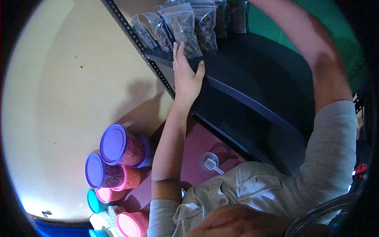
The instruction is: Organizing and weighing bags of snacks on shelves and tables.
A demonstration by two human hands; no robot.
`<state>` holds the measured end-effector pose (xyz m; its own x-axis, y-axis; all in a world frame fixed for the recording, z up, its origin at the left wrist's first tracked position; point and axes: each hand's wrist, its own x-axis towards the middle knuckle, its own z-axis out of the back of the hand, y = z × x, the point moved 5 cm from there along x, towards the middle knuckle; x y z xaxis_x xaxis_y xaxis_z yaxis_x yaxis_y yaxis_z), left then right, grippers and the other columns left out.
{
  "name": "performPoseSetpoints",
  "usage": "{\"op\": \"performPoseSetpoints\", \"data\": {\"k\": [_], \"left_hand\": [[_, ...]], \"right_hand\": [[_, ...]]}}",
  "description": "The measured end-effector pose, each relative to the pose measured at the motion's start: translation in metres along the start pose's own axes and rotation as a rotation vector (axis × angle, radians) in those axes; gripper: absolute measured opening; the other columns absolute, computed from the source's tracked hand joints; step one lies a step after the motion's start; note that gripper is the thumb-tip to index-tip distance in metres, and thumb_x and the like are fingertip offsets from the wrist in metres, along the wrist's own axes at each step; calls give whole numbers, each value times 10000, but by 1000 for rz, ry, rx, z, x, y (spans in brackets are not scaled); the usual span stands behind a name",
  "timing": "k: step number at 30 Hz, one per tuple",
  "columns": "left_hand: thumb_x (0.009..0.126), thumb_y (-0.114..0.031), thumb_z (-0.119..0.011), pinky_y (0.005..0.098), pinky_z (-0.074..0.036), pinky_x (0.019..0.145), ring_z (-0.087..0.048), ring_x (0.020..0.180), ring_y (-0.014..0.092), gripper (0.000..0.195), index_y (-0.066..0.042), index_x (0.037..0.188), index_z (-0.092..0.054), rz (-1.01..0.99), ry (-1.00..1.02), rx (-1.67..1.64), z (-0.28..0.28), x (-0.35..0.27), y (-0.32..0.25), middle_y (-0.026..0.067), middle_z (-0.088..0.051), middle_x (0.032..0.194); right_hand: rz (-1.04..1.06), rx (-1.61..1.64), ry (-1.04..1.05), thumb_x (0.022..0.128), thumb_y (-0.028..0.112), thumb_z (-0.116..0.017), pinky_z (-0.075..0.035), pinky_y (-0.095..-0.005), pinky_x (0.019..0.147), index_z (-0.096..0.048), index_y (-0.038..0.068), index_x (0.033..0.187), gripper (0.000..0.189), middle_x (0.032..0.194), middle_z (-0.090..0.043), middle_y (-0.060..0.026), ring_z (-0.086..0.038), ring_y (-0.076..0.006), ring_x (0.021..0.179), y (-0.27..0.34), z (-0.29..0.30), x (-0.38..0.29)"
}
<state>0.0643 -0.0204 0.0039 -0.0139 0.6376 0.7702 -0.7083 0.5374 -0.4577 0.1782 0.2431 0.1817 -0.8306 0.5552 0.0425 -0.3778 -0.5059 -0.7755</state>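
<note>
My left hand (188,74) is raised at the edge of a black metal shelf (251,62), its fingers apart and reaching up against the lower front of a clear zip bag (180,23) filled with small dried pieces. More zip bags with similar contents (206,29) stand upright beside it, and narrower ones (143,32) lean at its left. My right arm stretches up past the shelf, and its hand is out of view beyond the top edge. Whether the left fingers press on the bag is hard to tell.
Clear tubs with purple lids (113,144), pink lids (129,225) and a teal lid (94,201) are stacked at the lower left by the wall. A white scoop (210,164) rests on a small round container on the reddish surface. A perforated metal post (161,77) supports the shelf.
</note>
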Motion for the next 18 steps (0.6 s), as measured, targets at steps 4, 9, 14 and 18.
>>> {"op": "performPoseSetpoints", "data": {"k": [4, 9, 14, 18], "left_hand": [[832, -65, -637, 414, -190, 1144, -181, 1413, 386, 741, -14, 1433, -207, -6, 4, 2, 4, 2, -5, 277, -151, 1508], [820, -50, -645, 416, -190, 1145, -186, 1410, 388, 759, -22, 1437, -204, 8, -1, 24, 12, 0, 4, 277, -151, 1507], [813, -46, -649, 418, -191, 1145, -188, 1409, 388, 772, -27, 1441, -201, 5, 0, 23, 9, 2, -1, 272, -163, 1503], [812, -49, -652, 420, -188, 1146, -185, 1410, 388, 771, -27, 1439, -205, -2, 0, -28, 2, 3, -4, 269, -171, 1500]], "right_hand": [[-244, 250, -84, 758, 234, -593, -507, -464, 694, -715, 17, 838, 261, 859, -683, -206, -656, -356, 780, -3, 1, -3], [-330, 541, -92, 819, 279, -567, -497, -434, 662, -703, 18, 843, 295, 802, -681, -181, -648, -304, 735, 14, 50, -30], [-301, 983, -173, 854, 373, -586, -472, -333, 600, -691, 59, 848, 331, 767, -667, -59, -606, -184, 669, 4, 97, -69], [-107, 1092, 139, 833, 344, -653, -443, -260, 574, -677, 93, 869, 255, 779, -639, 13, -567, -110, 656, 20, 83, -76]]}}
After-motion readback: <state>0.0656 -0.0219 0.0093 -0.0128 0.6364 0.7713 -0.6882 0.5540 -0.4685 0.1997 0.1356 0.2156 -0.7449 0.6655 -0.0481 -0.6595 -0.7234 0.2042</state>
